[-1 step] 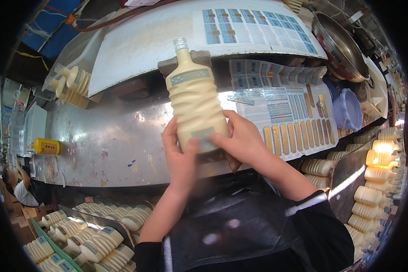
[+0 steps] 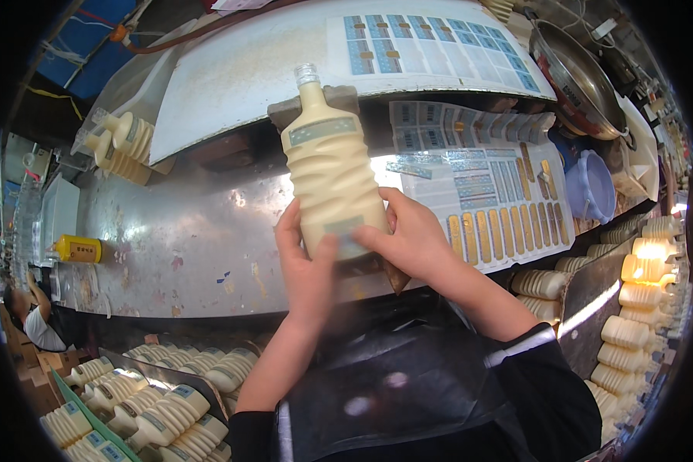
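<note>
A cream-coloured bottle (image 2: 333, 173) with wavy ribs and a clear threaded neck lies face up, its neck pointing away from me, against a grey-brown block (image 2: 346, 100). My left hand (image 2: 306, 266) wraps its lower left side, thumb near the base. From the lower right, my right hand (image 2: 412, 235) grips the bottle, its thumb on the front by a small grey-green label (image 2: 343, 225). The thumb tips are blurred. Another grey-green label (image 2: 323, 131) sits on the bottle's shoulder. Right of it lies a sheet (image 2: 433, 192) of gold and blue label strips.
A metal table (image 2: 192, 223) carries a yellow bottle (image 2: 80, 249). Behind is a white board (image 2: 231, 92) with more labels. A steel pan (image 2: 577, 77) and lilac bucket (image 2: 590, 185) stand right. Cream bottles fill crates lower left (image 2: 169, 412) and right (image 2: 625, 333). A person (image 2: 40, 327) is far left.
</note>
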The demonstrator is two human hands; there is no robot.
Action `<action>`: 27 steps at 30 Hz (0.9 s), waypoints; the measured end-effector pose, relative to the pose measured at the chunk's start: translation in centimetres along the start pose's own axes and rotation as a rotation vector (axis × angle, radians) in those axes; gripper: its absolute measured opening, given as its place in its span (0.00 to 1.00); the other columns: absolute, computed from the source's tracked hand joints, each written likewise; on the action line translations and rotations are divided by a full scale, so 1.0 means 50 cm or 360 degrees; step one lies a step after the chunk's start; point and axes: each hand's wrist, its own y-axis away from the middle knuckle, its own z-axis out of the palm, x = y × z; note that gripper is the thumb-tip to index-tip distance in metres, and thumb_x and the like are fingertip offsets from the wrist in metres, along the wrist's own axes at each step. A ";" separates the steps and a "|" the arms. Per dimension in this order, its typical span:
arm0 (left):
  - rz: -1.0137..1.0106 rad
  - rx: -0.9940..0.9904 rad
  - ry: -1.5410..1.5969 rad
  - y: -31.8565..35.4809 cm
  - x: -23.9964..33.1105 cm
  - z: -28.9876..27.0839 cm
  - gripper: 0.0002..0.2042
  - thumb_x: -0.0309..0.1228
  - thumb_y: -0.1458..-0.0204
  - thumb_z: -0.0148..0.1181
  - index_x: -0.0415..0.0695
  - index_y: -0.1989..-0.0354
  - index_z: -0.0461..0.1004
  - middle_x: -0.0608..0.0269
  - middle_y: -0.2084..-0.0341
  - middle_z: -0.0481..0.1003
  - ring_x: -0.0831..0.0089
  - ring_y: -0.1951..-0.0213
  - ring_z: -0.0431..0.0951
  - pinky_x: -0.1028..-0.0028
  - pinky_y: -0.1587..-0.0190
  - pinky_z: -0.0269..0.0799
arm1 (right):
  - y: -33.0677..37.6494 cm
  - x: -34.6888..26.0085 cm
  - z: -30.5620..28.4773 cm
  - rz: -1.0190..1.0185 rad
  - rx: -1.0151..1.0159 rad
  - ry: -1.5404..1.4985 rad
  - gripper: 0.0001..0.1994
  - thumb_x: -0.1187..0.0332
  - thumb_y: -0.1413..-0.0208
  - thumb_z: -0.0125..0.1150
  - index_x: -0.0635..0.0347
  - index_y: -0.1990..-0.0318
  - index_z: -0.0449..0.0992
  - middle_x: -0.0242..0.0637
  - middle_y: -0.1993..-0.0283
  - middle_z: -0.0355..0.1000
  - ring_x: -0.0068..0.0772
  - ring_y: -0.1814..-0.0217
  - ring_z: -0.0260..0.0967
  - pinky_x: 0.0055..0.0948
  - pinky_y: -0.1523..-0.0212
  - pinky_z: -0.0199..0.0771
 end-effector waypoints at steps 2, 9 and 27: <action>0.0006 -0.0001 -0.0049 0.002 0.005 0.005 0.35 0.24 0.43 0.62 0.40 0.27 0.52 0.49 0.35 0.62 0.62 0.34 0.65 0.63 0.32 0.63 | 0.000 -0.009 -0.005 0.0003 -0.0015 0.0014 0.32 0.49 0.50 0.69 0.63 0.44 0.76 0.53 0.51 0.79 0.55 0.48 0.78 0.44 0.47 0.76; 0.0038 0.0012 0.0040 0.003 -0.003 0.002 0.35 0.27 0.40 0.66 0.44 0.27 0.55 0.52 0.37 0.67 0.65 0.36 0.68 0.65 0.32 0.61 | 0.003 -0.011 -0.005 0.0013 0.0012 0.0099 0.32 0.48 0.50 0.69 0.64 0.43 0.75 0.54 0.52 0.80 0.56 0.48 0.78 0.45 0.46 0.75; -0.0006 -0.0011 0.0027 0.004 0.001 -0.004 0.34 0.25 0.41 0.63 0.38 0.27 0.55 0.49 0.33 0.63 0.62 0.34 0.67 0.63 0.32 0.63 | 0.003 0.005 0.006 -0.0075 0.0104 0.0099 0.34 0.48 0.50 0.70 0.67 0.43 0.74 0.42 0.67 0.71 0.40 0.64 0.71 0.37 0.61 0.70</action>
